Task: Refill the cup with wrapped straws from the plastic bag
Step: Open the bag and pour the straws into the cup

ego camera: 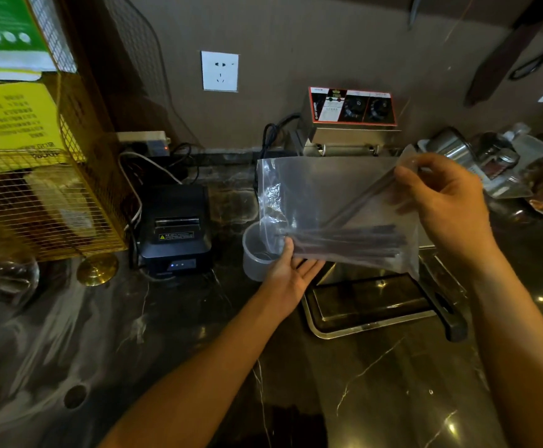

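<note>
A clear plastic bag hangs in the air above the dark counter, with several dark wrapped straws lying across its bottom. My right hand pinches the bag's upper right corner, and one straw slants up toward those fingers inside the bag. My left hand holds the bag's lower left edge, thumb on the front and palm turned up beneath it. Behind that hand, a translucent plastic cup stands on the counter, partly hidden by the bag.
A black receipt printer sits left of the cup. A steel fryer stands at the wall, its lid and black handle lying below the bag. A gold wire rack fills the left. Jars and containers crowd the right.
</note>
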The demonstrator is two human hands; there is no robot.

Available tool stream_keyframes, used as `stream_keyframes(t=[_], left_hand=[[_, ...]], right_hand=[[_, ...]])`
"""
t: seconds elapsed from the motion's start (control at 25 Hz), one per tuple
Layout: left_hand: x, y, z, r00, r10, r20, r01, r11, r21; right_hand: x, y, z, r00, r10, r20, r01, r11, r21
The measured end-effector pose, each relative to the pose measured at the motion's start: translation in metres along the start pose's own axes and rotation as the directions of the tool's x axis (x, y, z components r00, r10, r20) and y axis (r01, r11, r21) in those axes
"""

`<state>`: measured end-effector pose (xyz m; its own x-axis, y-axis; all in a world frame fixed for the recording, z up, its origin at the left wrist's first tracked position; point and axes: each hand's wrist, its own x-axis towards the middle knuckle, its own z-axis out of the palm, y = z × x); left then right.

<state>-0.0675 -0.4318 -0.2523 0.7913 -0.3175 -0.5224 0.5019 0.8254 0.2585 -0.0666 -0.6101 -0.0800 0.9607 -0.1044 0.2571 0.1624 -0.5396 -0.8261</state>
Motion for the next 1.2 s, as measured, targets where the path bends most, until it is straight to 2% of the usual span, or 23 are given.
stream_keyframes(t=[0.12, 0.24, 0.48, 0.76, 1.0, 1.2], left_hand=[[-0.002, 0.000, 0.000, 1.000, -0.021, -0.006, 0.021, 0.998, -0.052], [0.001, 0.002, 0.000, 0.999, -0.037, -0.018, 0.034, 0.993, -0.116], [0.004, 0.005, -0.001, 0.998, -0.056, 0.023, 0.060, 0.973, -0.224], [0.004, 0.006, -0.002, 0.997, -0.049, 0.063, 0.063, 0.967, -0.249], [-0.005, 0.005, 0.003, 0.995, -0.028, 0.091, 0.048, 0.974, -0.223], [-0.018, 0.001, 0.013, 0.994, -0.035, 0.106, 0.048, 0.991, -0.126]], right_hand=[[0.009, -0.001, 0.009, 1.000, 0.004, 0.013, -0.004, 1.000, -0.010], [0.014, -0.002, 0.017, 0.994, 0.026, 0.105, -0.030, 0.999, 0.038], [0.011, 0.001, 0.021, 0.974, 0.018, 0.226, 0.003, 0.996, -0.091], [0.005, 0.002, 0.021, 0.972, 0.037, 0.233, 0.006, 0.983, -0.181], [0.006, -0.017, 0.026, 0.974, -0.053, 0.220, 0.101, 0.972, -0.214], [0.005, -0.028, 0.025, 0.976, -0.131, 0.176, 0.167, 0.963, -0.213]])
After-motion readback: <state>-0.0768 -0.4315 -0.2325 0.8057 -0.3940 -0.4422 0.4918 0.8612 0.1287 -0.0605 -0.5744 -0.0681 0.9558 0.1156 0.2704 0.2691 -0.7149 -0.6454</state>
